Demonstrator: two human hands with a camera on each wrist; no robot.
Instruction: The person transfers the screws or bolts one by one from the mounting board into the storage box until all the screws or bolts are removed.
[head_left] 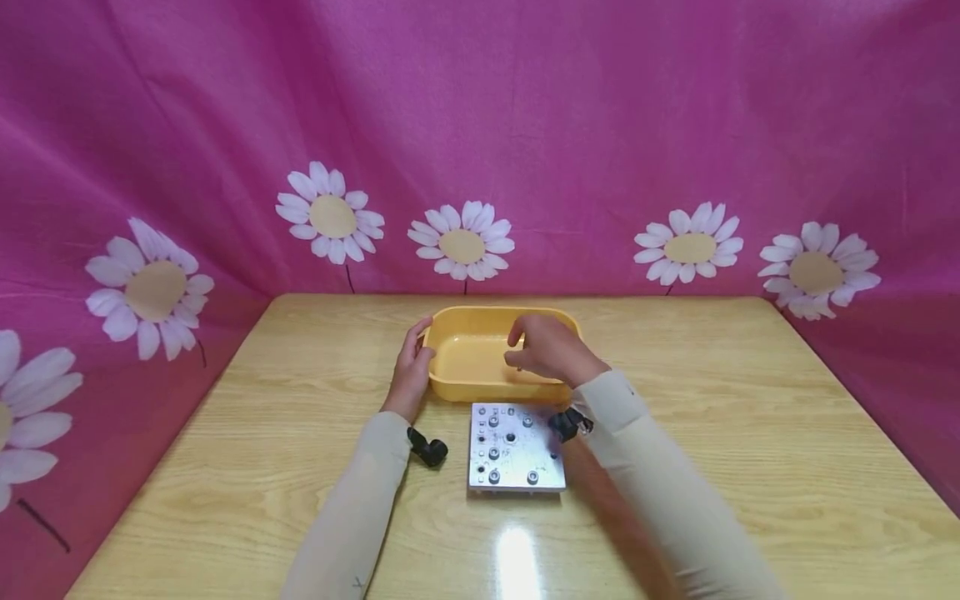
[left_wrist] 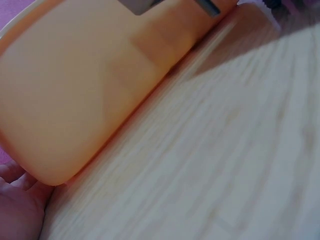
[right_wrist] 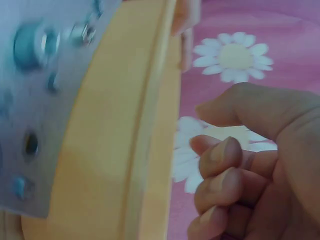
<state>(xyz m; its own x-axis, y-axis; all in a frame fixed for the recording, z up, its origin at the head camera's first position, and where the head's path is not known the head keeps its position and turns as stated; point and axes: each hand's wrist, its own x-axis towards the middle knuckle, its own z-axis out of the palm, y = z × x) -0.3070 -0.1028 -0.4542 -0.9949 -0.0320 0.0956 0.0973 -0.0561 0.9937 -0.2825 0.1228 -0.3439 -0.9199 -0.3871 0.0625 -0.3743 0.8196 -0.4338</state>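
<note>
A yellow plastic tub (head_left: 465,390) stands on the table. My left hand (head_left: 410,375) holds its left end, fingers at the rim; in the left wrist view only part of that hand (left_wrist: 20,205) shows, against the tub's lower corner. Over the tub's right half hangs my right hand (head_left: 551,348). In the right wrist view its thumb and index finger stand apart, the other fingers loosely bent, with nothing visible between them. A tiny dark spot below the fingertips is too small to identify. Just in front of the tub lies a metal plate (head_left: 517,454) with several socket-head screws and holes.
The wooden table (head_left: 262,483) extends on both sides. Behind it hangs a magenta cloth (head_left: 570,150) with white daisies. Black wrist devices (head_left: 427,450) are strapped to both sleeves; the right one is above the plate's corner.
</note>
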